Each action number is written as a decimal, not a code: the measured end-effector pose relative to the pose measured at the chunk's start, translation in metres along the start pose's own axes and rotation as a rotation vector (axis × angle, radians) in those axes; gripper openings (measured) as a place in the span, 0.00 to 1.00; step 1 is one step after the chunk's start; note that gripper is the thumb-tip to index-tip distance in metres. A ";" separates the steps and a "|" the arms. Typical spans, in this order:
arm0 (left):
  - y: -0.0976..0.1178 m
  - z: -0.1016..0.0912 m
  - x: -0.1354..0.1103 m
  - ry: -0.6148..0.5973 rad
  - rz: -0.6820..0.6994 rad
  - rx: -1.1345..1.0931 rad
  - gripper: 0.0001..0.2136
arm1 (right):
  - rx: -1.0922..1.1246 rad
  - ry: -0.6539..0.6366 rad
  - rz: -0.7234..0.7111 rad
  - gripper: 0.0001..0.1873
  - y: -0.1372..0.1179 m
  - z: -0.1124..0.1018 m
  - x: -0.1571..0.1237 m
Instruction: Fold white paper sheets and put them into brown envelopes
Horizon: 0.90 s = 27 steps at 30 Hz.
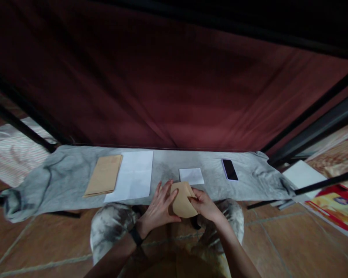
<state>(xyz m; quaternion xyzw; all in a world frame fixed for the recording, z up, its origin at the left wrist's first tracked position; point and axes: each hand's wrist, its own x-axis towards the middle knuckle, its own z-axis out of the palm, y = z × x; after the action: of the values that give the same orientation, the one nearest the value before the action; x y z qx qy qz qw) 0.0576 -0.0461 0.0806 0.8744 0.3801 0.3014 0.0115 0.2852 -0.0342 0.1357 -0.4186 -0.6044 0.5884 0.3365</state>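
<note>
Head view: brown envelope (183, 200) between both hands, near cloth's (165, 164) front edge. Right hand (205, 204) pinching its right side; left hand (161, 206) touching left side, fingers parted, grip unclear. White slip (191, 175) just beyond.

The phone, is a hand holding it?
No, the phone lies on the grey cloth, apart from the left hand and the right hand.
</note>
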 end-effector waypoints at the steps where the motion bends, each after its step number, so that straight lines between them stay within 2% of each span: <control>1: 0.001 0.001 0.000 0.015 0.005 -0.018 0.63 | -0.034 0.001 0.004 0.15 -0.004 0.000 -0.004; 4: 0.004 0.001 0.001 0.053 0.002 -0.042 0.59 | -0.140 0.024 -0.012 0.10 -0.017 0.001 -0.012; 8: 0.006 -0.003 0.006 0.060 0.004 -0.035 0.55 | -0.290 0.069 -0.078 0.09 -0.035 0.001 -0.017; 13: 0.004 -0.012 0.014 0.080 0.033 -0.021 0.52 | -0.513 0.236 -0.084 0.08 -0.041 -0.004 -0.020; 18: 0.003 -0.015 0.019 0.074 0.061 -0.033 0.51 | -0.495 0.329 -0.088 0.12 -0.038 -0.007 -0.024; 24: 0.005 -0.008 0.021 0.046 -0.009 -0.072 0.54 | -0.533 0.369 -0.102 0.11 -0.049 0.005 -0.025; 27: 0.002 -0.010 0.022 0.063 -0.006 -0.050 0.52 | -0.573 0.411 -0.102 0.13 -0.043 0.004 -0.021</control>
<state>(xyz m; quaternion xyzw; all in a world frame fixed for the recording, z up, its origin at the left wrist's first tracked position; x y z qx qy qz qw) 0.0651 -0.0347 0.1001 0.8628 0.3753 0.3380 0.0226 0.2859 -0.0530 0.1799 -0.5749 -0.6847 0.2811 0.3488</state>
